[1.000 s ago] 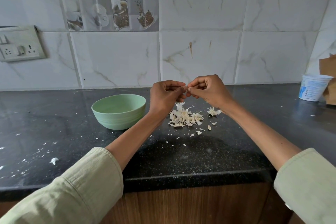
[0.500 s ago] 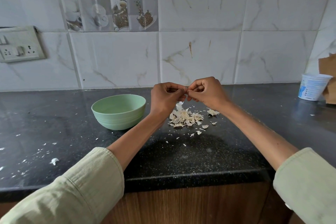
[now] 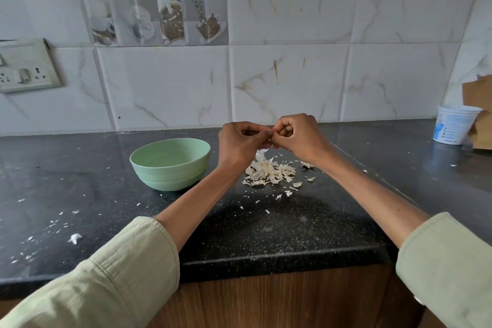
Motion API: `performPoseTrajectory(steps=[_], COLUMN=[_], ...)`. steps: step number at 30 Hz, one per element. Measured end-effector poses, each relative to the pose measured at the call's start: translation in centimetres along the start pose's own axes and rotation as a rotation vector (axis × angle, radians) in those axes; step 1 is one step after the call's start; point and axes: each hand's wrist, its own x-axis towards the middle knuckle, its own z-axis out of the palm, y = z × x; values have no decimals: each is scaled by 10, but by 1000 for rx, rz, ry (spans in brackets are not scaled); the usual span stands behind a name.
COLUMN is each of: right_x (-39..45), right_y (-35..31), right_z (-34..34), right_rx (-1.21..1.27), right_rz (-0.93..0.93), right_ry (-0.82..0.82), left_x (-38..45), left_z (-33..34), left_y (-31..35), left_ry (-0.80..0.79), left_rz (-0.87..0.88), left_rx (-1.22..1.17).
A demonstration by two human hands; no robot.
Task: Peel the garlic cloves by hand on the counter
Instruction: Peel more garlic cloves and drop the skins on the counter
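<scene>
Both hands are up above the tabletop (image 3: 266, 234), fingertips meeting in the middle. The left hand (image 3: 239, 145) and right hand (image 3: 299, 138) have their fingers curled tight, pinching something tiny between them, most likely a garlic clove, but it's hidden by the fingers so I can't really make it out. Right under the hands sits a loose pile of garlic skins (image 3: 269, 172), pale, papery, curly flakes, with smaller bits scattered around it. Just left of the left hand there's a mint green bowl (image 3: 170, 165), smooth, round, with faint ridges on the outside. The tabletop is dark speckled stone, glossy, dusted with white crumbs. Far off to the right of the right hand is a white plastic cup (image 3: 452, 125) with blue print, against a piece of brown cardboard (image 3: 478, 96). Behind it all, marbled white wall tiles (image 3: 292, 82).
</scene>
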Motion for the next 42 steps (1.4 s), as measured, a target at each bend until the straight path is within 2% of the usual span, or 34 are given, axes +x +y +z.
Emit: performPoseTrajectory(steps=[10, 19, 27, 36, 42], right_x=[3, 5, 5, 7, 6], right_y=[3, 3, 5, 3, 4], right_z=[-1, -4, -6, -3, -9], right_rx=[26, 59, 93, 150, 88], right_rz=[-16, -25, 2, 80, 91], right_ry=[20, 11, 16, -20, 55], left_x=[3, 8, 6, 7, 8], left_z=[1, -5, -4, -6, -4], left_y=[3, 1, 2, 0, -1], left_ry=[-72, -211, -288, -142, -118], left_rz=[-141, -273, -260, -234, -232], left_rx=[-167, -318, -331, -264, -241])
